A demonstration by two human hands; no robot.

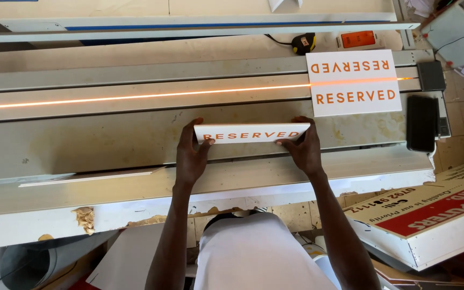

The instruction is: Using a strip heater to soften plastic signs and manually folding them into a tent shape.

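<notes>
Scuffed grey metal bench (108, 139), both hands, left hand (190, 156), right hand (304, 147), grasping folded white lettered sign (251, 132)

White sign (252, 133) between both hands

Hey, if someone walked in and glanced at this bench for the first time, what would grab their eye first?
Probably the glowing orange line running across the long grey bench, passing under a flat white sign with orange lettering at the right. Next, the folded white sign at the centre, gripped at its ends by the left hand and right hand. A red and white printed box sits low on the right.
</notes>
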